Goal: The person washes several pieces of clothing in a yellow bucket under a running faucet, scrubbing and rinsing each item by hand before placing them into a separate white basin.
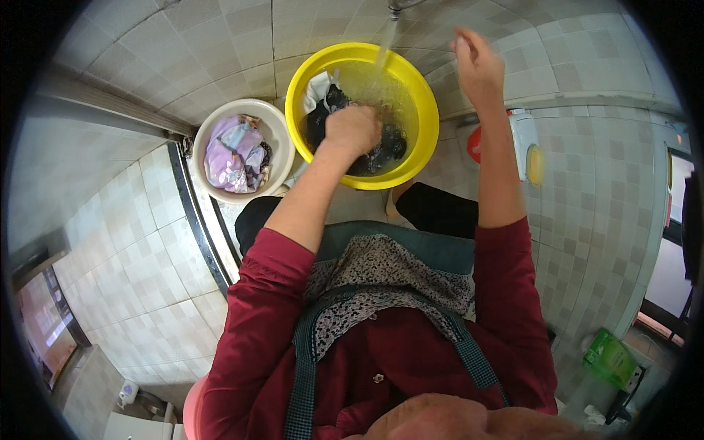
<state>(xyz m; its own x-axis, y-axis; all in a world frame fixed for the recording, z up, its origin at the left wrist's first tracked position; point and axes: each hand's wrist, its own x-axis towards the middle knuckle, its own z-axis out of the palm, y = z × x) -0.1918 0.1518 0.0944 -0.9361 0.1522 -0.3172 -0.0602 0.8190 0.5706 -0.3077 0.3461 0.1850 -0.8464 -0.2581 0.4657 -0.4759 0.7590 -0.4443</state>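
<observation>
A yellow basin (428, 147) stands under running water, with dark wet clothes (317, 125) and a white cloth (317, 91) in it. My left hand (353, 130) is down inside the basin, closed on the dark clothes; its fingertips are partly hidden. Up to the right of the basin, my right hand (480, 66) is raised in the air, fingers loosely bent and a little apart, with nothing visible in it. The tap (396, 6) is at the top edge, and its stream falls into the basin.
Left of the yellow basin, a cream basin (282, 155) holds lilac and patterned clothes (233, 155). A white container (521, 136) with a yellow piece (536, 165) and a red item (474, 145) lie beyond my right forearm. A green package (610, 358) is at lower right.
</observation>
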